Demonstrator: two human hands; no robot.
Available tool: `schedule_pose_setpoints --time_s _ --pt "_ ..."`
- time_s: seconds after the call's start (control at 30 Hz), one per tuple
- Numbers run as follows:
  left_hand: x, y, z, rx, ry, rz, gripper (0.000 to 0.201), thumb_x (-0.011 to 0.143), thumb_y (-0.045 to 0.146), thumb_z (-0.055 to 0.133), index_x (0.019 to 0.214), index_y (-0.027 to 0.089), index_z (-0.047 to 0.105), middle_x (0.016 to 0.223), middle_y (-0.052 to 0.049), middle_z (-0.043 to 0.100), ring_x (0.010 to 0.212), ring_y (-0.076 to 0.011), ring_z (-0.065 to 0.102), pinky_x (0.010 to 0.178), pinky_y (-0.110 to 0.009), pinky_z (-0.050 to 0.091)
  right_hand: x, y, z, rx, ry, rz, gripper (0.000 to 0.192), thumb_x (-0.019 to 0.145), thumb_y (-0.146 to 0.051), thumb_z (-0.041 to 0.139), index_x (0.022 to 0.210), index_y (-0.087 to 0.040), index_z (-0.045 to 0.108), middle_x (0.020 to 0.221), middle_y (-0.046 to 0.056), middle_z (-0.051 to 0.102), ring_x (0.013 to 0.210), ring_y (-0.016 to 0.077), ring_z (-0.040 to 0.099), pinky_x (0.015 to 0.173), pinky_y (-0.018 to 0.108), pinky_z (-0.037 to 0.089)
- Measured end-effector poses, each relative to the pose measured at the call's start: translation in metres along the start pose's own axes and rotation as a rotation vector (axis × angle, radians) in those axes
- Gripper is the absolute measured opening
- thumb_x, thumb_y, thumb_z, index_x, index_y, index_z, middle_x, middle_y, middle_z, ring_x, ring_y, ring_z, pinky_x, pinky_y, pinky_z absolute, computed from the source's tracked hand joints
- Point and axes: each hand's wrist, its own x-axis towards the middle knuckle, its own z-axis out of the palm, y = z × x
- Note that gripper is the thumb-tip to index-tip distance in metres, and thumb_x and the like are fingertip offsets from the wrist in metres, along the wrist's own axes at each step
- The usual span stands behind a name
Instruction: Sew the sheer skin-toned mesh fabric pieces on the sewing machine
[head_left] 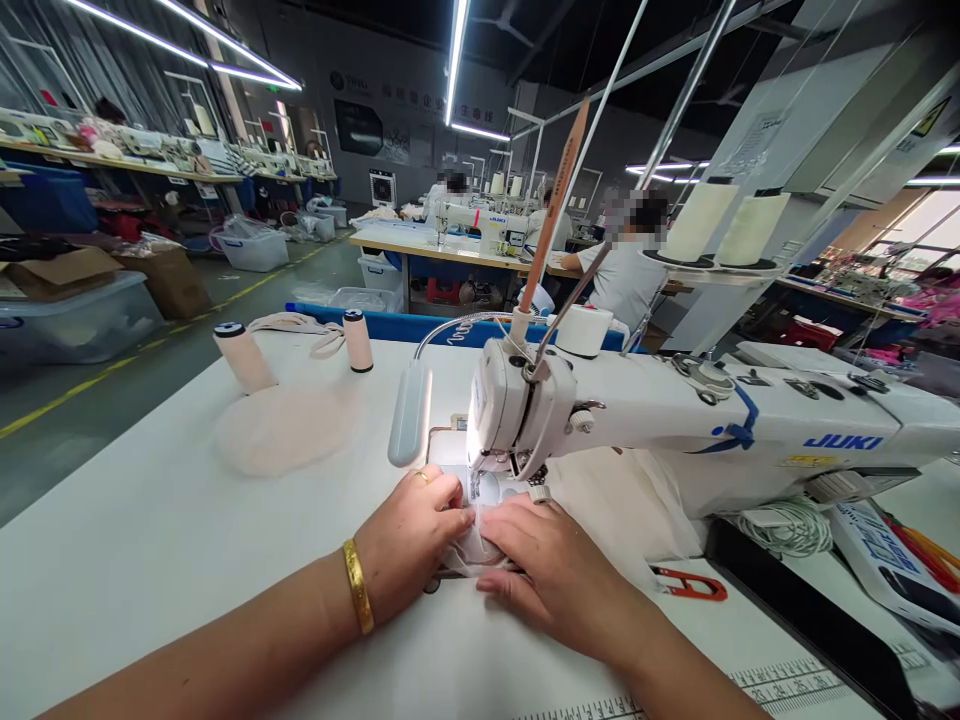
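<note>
A white sewing machine (637, 395) stands over the table with its lit needle area (475, 484) just beyond my fingertips. A piece of sheer, pale fabric (475, 548) lies in front of the needle. My left hand (409, 540), wearing a gold bangle (358, 586), pinches its left side between thumb and curled fingers. On the right side, my right hand (551, 565) lies over the fabric with fingers stretched forward and the thumb apart. More pale sheer cloth (615, 500) spreads under the machine arm. The fabric edge at the presser foot is partly hidden by my fingers.
Two peach thread spools (245, 358) (358, 341) and a pale oval cloth piece (289, 428) occupy the table's left. Orange thread snips (690, 584), a black tray-like object (810, 620) and a printed ruler (795, 690) lie right. Co-workers (622, 275) sit beyond.
</note>
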Motion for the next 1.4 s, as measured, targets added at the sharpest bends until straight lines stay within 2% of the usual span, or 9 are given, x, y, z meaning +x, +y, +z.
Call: schedule_pose_setpoints --time_s 0.1,0.2,0.33,0.63,0.73,0.87,1.0,1.13,1.4 --pt "0.000 0.001 -0.001 0.002 0.036 0.045 0.025 0.087 0.005 0.053 0.089 0.021 0.072 0.089 -0.006 0.064 0.079 -0.0215 0.052 0.073 -0.035 0.042 0.000 0.000 0.001 -0.021 0.011 -0.020 0.030 0.093 -0.045 0.077 0.108 -0.023 0.062 0.105 0.004 0.071 0.094 0.0261 0.063 0.079 0.038 0.048" --pt "-0.002 0.001 0.000 -0.039 0.033 0.087 0.030 0.085 0.000 0.048 0.087 0.020 0.069 0.079 -0.004 0.062 0.074 -0.0208 0.049 0.074 -0.037 0.040 -0.001 0.004 0.006 -0.062 0.071 -0.069 0.005 0.103 -0.026 0.061 0.107 -0.024 0.064 0.100 0.005 0.071 0.093 0.0246 0.064 0.078 0.037 0.048" --pt "-0.004 0.004 -0.001 -0.039 0.024 0.067 0.035 0.082 -0.002 0.046 0.092 0.022 0.070 0.075 -0.004 0.060 0.071 -0.0206 0.049 0.074 -0.037 0.039 -0.002 0.008 0.010 -0.068 0.135 -0.126 0.023 0.105 -0.013 0.044 0.103 -0.024 0.065 0.094 0.006 0.070 0.090 0.0227 0.062 0.076 0.036 0.048" --pt "-0.002 0.008 -0.011 -0.149 -0.006 0.144 0.029 0.090 -0.001 0.045 0.096 0.020 0.064 0.095 -0.002 0.075 0.095 -0.0203 0.065 0.091 -0.039 0.041 -0.005 0.007 0.006 -0.100 0.152 -0.128 0.020 0.103 -0.013 0.045 0.101 -0.023 0.063 0.088 0.005 0.067 0.090 0.0230 0.060 0.078 0.036 0.046" --pt "-0.002 0.005 -0.008 -0.177 0.007 0.172 0.028 0.086 -0.002 0.046 0.092 0.020 0.061 0.094 -0.002 0.076 0.090 -0.0192 0.065 0.087 -0.038 0.042 -0.005 0.008 0.007 -0.118 0.158 -0.149 0.021 0.101 -0.010 0.046 0.103 -0.022 0.062 0.089 0.005 0.068 0.091 0.0227 0.060 0.080 0.036 0.045" --pt "-0.003 0.005 -0.007 -0.162 -0.013 0.187 0.025 0.089 -0.001 0.045 0.085 0.019 0.060 0.089 -0.002 0.074 0.078 -0.0173 0.063 0.082 -0.037 0.042 -0.005 0.006 0.006 -0.114 0.077 -0.156 0.019 0.097 -0.004 0.050 0.095 -0.020 0.061 0.088 0.003 0.068 0.087 0.0204 0.059 0.076 0.033 0.041" --pt "-0.005 0.009 -0.007 -0.132 -0.024 0.192 0.028 0.092 -0.001 0.046 0.091 0.020 0.064 0.085 0.000 0.073 0.070 -0.0163 0.060 0.084 -0.038 0.041 -0.005 0.004 0.003 -0.118 0.056 -0.140 0.020 0.094 -0.002 0.054 0.098 -0.020 0.062 0.091 0.001 0.069 0.088 0.0200 0.059 0.076 0.033 0.040" --pt "-0.008 0.009 -0.008 -0.121 -0.031 0.190 0.029 0.092 -0.001 0.046 0.095 0.020 0.066 0.088 0.001 0.074 0.071 -0.0160 0.061 0.089 -0.038 0.040 -0.005 0.003 0.003 -0.111 0.068 -0.155 0.024 0.096 -0.002 0.054 0.106 -0.021 0.064 0.092 0.002 0.070 0.089 0.0200 0.059 0.076 0.033 0.040" --pt "-0.008 0.005 -0.005 -0.103 0.001 0.179 0.028 0.093 0.000 0.048 0.097 0.021 0.066 0.093 0.001 0.077 0.073 -0.0155 0.061 0.094 -0.039 0.038 -0.003 0.006 0.010 -0.126 0.095 -0.132 0.018 0.101 -0.009 0.051 0.101 -0.021 0.064 0.089 0.004 0.069 0.088 0.0216 0.060 0.075 0.034 0.043"
